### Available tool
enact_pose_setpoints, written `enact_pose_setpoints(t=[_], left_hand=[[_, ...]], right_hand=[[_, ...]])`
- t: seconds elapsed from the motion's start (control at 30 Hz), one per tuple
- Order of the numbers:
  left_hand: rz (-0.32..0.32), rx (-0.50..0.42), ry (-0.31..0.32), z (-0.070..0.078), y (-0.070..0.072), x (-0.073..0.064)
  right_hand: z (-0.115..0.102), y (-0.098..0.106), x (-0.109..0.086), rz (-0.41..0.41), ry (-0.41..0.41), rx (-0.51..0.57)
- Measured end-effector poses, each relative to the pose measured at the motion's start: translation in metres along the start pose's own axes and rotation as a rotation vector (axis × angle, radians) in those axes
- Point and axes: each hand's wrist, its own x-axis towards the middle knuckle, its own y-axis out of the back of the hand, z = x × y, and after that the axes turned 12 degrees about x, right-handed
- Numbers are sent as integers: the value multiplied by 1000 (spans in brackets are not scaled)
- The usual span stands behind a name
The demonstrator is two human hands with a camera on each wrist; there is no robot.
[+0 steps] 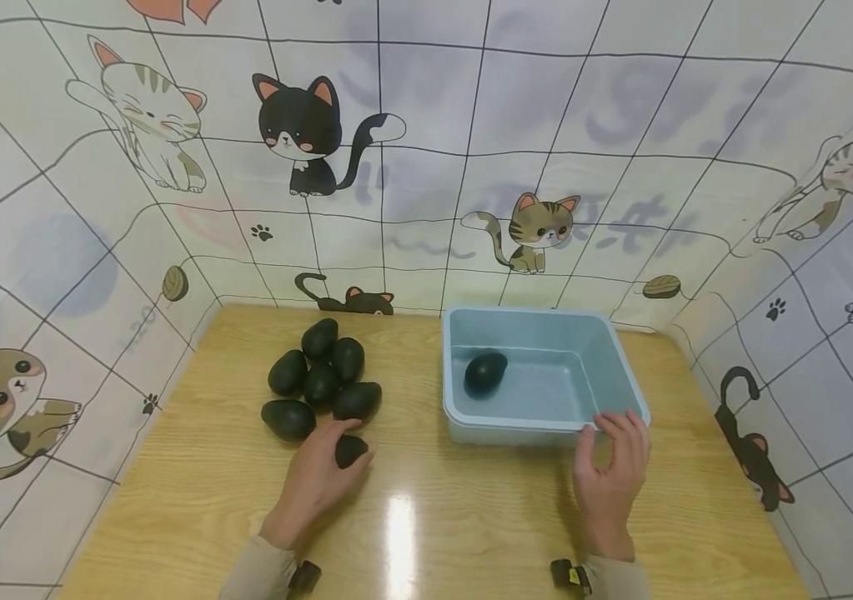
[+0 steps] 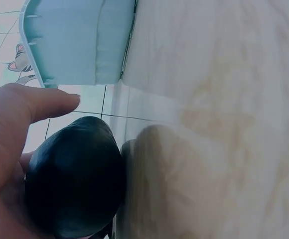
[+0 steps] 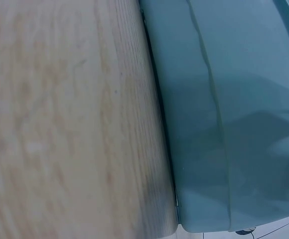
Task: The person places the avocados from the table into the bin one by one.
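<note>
My left hand (image 1: 323, 477) curls round a dark avocado (image 1: 352, 451) at the near edge of a group of avocados. In the left wrist view this avocado (image 2: 77, 179) sits low beside the palm, with a gap between it and the thumb tip. More dark avocados (image 1: 321, 384) lie close together just beyond that hand. My right hand (image 1: 613, 483) rests its fingertips on the near right rim of a light blue plastic bin (image 1: 519, 421). One avocado (image 1: 484, 373) lies inside the bin, at its left. The right wrist view shows mostly the bin's outer wall (image 3: 224, 124).
The wooden table (image 1: 426, 508) carries everything. Cat-patterned, grid-lined sheets (image 1: 426, 108) rise along its back and both sides. The bin stands close to the back sheet, right of the avocados, with bare wood between them. Dark wrist devices (image 1: 305, 576) sit by both sleeves.
</note>
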Motion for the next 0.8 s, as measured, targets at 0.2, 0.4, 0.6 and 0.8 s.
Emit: enact_pose_setpoints(t=[0.2,0.4,0.6,0.8], left_hand=[[-22,-10,8,-5,1,-3],[-67,-39,39,-8,5,-4],[-58,-36,27,-8,5,-4],[-32,-35,6,-7,4,-5]], right_hand=[[2,0,-2,7,5,-6],[5,0,-2,9,14,-1],[6,0,-2,11,13,3],[5,0,-2,7,9,1]])
